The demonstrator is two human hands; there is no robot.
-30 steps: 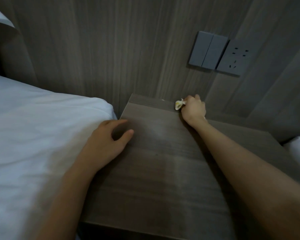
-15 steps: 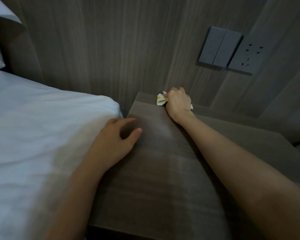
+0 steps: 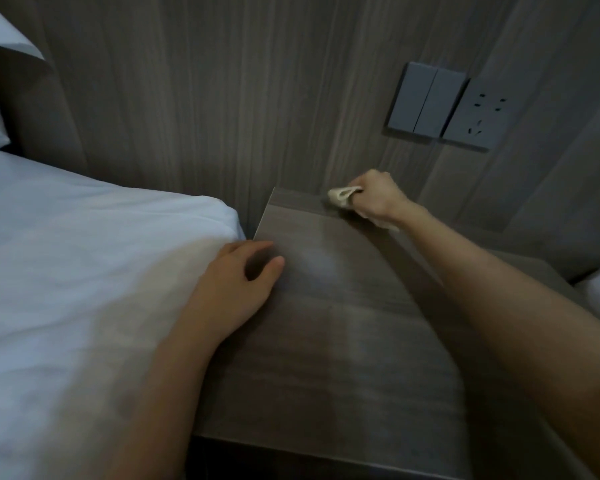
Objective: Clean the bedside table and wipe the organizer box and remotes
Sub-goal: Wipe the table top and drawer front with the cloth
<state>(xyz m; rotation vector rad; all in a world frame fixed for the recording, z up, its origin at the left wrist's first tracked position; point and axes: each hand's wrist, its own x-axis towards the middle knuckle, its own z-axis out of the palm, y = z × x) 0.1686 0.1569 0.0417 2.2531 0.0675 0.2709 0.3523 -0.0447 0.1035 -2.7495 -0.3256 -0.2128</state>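
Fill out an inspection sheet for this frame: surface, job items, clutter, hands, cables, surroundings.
Surface: grey-brown wood-grain bedside tabletop, faint pale sheen near its middle.
Job's things: crumpled pale cloth at the back edge by the wall; organizer box and remotes not in view.
Clutter: nothing seen.
Hands: right hand grips the cloth; left hand rests at the tabletop's left edge, holding nothing.
Cables: nothing seen.
Surroundings: white bed sheet on the left; grey double wall switch and grey wall socket above.
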